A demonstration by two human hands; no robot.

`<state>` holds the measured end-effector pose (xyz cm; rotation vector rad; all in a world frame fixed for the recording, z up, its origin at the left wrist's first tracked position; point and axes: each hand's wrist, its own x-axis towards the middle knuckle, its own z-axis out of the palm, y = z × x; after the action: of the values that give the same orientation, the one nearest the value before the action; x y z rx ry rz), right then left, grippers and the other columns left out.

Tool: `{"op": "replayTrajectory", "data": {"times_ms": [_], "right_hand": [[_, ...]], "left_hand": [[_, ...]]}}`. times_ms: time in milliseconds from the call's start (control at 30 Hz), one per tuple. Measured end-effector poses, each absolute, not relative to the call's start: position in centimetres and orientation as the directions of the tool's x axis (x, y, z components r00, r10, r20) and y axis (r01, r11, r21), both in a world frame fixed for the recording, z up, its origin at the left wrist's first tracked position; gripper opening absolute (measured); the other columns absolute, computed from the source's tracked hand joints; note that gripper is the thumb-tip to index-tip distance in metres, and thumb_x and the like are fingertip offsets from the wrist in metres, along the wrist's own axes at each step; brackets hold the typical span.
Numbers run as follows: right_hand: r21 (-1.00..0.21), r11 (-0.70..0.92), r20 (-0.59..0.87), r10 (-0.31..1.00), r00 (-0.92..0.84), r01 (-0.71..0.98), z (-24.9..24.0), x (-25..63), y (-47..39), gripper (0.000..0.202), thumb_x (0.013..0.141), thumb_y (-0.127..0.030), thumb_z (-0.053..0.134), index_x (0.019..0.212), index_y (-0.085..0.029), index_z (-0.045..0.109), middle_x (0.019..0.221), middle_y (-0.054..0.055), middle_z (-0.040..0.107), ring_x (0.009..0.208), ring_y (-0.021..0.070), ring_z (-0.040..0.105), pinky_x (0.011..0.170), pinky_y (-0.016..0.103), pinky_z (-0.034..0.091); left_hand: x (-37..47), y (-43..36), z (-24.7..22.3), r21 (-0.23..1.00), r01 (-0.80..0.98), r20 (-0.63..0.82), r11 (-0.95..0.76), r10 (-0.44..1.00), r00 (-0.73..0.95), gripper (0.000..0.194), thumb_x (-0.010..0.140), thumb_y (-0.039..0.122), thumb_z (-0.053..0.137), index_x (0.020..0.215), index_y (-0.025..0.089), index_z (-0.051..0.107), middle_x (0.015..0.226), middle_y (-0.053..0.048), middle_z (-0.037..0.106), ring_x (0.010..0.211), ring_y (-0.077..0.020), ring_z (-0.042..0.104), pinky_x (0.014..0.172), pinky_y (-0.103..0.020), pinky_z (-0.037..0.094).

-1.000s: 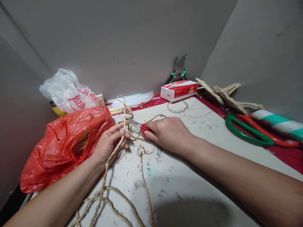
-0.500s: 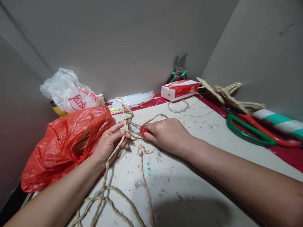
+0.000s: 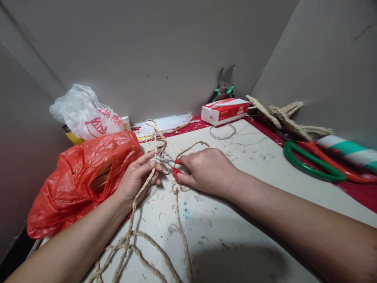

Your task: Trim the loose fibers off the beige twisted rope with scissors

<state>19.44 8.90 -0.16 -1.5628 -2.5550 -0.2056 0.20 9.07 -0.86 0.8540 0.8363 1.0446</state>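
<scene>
A braided straw rope (image 3: pixel 134 208) runs up from the near edge of the table and loops beyond my left hand (image 3: pixel 141 169). That hand pinches the rope between thumb and fingers. My right hand (image 3: pixel 209 169) grips the red handles of a small pair of scissors (image 3: pixel 176 173). The handles are spread apart, and the metal blades reach left to the rope just above my left fingertips. Whether the blades straddle the rope or only touch it I cannot make out. More strands of rope lie loose on the white tabletop (image 3: pixel 235 212).
An orange plastic bag (image 3: pixel 79 177) and a whitish bag (image 3: pixel 85 114) stand at left. Behind are clear sticks (image 3: pixel 167 125), a red-and-white box (image 3: pixel 226 112), a wire ring (image 3: pixel 222 136) and pruning shears (image 3: pixel 225 84). Large green-and-orange-handled scissors (image 3: pixel 313 167) and thick braided pieces (image 3: pixel 288 118) lie at right.
The scissors have opened wider in my right hand, and their blades have come down slightly along the rope towards my left fingers. My left hand stays on the rope.
</scene>
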Motion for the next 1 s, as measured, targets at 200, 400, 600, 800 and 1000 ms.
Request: {"op": "replayTrajectory", "data": {"times_ms": [200, 400, 600, 800, 1000], "right_hand": [[0.006, 0.413, 0.16, 0.899, -0.409, 0.911, -0.04, 19.62, 9.33, 0.032, 0.09, -0.039, 0.042, 0.083, -0.021, 0.067, 0.074, 0.005, 0.071, 0.063, 0.0172, 0.061, 0.052, 0.028, 0.02], [-0.033, 0.396, 0.201, 0.902, -0.382, 0.918, -0.23, 19.8, 9.38, 0.034, 0.088, -0.043, 0.042, 0.082, -0.021, 0.068, 0.075, 0.004, 0.071, 0.065, 0.0178, 0.061, 0.053, 0.028, 0.022], [-0.061, 0.4, 0.196, 0.903, -0.382, 0.915, -0.37, 19.71, 9.33, 0.034, 0.085, -0.043, 0.043, 0.077, -0.021, 0.067, 0.071, 0.005, 0.071, 0.061, 0.0171, 0.06, 0.052, 0.028, 0.018], [-0.051, 0.431, 0.226, 0.884, -0.41, 0.901, -0.48, 19.81, 9.35, 0.034, 0.082, -0.046, 0.044, 0.078, -0.021, 0.066, 0.069, 0.004, 0.07, 0.06, 0.018, 0.059, 0.052, 0.028, 0.017], [-0.002, 0.418, 0.198, 0.891, -0.409, 0.908, -0.17, 19.81, 9.3, 0.034, 0.086, -0.044, 0.044, 0.08, -0.02, 0.067, 0.073, 0.006, 0.07, 0.061, 0.0177, 0.059, 0.052, 0.029, 0.016]], "left_hand": [[0.29, 8.98, -0.62, 0.893, -0.354, -0.186, 0.277, 0.945, 0.27, 0.035, 0.071, 0.015, 0.067, 0.106, 0.014, 0.063, 0.066, 0.0, 0.064, 0.045, -0.0061, 0.047, 0.049, -0.022, 0.046], [0.14, 9.01, -0.71, 0.907, -0.329, -0.19, 0.263, 0.952, 0.239, 0.035, 0.07, 0.016, 0.068, 0.105, 0.015, 0.062, 0.06, 0.001, 0.063, 0.044, -0.0084, 0.051, 0.048, -0.022, 0.046], [0.01, 8.94, -0.79, 0.898, -0.348, -0.18, 0.269, 0.946, 0.268, 0.03, 0.073, 0.013, 0.064, 0.102, 0.016, 0.061, 0.048, 0.004, 0.056, 0.04, -0.0064, 0.044, 0.05, -0.022, 0.045], [0.12, 8.87, -0.68, 0.897, -0.371, -0.132, 0.24, 0.947, 0.293, 0.034, 0.07, 0.009, 0.06, 0.104, 0.013, 0.06, 0.042, 0.008, 0.048, 0.038, -0.0058, 0.034, 0.049, -0.024, 0.045], [0.09, 8.9, -0.64, 0.913, -0.346, -0.117, 0.215, 0.952, 0.282, 0.042, 0.07, 0.01, 0.06, 0.112, 0.011, 0.058, 0.043, 0.008, 0.046, 0.039, -0.0055, 0.031, 0.05, -0.025, 0.045]]}}
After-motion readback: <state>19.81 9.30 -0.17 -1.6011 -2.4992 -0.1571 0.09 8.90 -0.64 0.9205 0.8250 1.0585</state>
